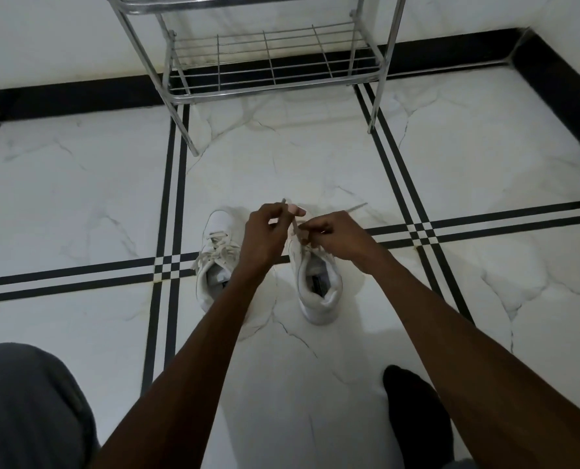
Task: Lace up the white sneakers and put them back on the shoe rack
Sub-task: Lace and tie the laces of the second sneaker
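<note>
Two white sneakers stand side by side on the tiled floor, toes pointing away from me. The left sneaker [214,262] has its laces threaded and tied loosely. Over the right sneaker [319,286] both hands work its white lace [356,208]. My left hand [268,231] pinches one lace end, whose tip sticks up above the fingers. My right hand [336,235] pinches the other lace end, which trails out to the right. The right sneaker's front part is hidden behind my hands. The metal shoe rack [275,79] stands beyond the shoes against the wall.
The rack's wire bottom shelf holds nothing, and its legs [373,110] stand on white marble tiles with black stripes. A black skirting runs along the wall. My grey-clad knee [28,407] is at bottom left and a black-socked foot [413,411] at bottom right.
</note>
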`<state>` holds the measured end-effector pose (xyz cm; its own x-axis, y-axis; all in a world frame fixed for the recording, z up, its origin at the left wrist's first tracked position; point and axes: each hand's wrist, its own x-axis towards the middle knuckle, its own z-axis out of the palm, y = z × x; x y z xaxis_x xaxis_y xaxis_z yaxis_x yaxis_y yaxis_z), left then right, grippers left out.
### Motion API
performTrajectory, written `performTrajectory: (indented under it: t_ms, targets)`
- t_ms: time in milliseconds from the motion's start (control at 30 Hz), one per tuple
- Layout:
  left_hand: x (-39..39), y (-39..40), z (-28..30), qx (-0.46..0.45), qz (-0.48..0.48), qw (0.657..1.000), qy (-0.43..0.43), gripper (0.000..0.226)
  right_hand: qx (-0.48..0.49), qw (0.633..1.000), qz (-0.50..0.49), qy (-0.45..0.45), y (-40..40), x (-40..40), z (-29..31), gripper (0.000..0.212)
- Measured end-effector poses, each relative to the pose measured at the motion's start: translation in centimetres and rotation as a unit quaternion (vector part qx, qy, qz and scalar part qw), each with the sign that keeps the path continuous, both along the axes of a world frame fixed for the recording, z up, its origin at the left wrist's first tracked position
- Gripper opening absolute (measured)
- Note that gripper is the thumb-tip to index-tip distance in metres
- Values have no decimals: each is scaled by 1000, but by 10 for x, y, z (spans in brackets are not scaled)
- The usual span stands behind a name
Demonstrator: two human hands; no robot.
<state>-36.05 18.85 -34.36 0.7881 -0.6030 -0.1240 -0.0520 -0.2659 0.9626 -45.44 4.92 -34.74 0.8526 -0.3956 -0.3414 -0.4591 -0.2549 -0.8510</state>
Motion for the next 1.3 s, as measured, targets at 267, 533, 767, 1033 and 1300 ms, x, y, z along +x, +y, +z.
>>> performTrajectory:
  t_ms: [267, 533, 767, 1033, 1300]
  targets:
    - [-7, 11, -11, 9, -66, 994, 90, 51, -72, 989, 123, 28, -6, 9, 19, 31]
    - [-20, 5, -13, 25, -37, 996, 76, 56, -189, 978, 75, -48, -20, 3, 18, 11]
    - [-20, 2, -21, 41, -32, 996, 67, 51, -105, 989, -56, -87, -20, 1, 16, 13]
    - [8, 19, -27, 239, 18, 950, -200, 26, 80, 988, -103, -82, -24, -6, 12, 19]
    - [27, 55, -27, 336, 93, 898, -269, 17, -4, 965, -247, 93, -44, 0, -22, 36]
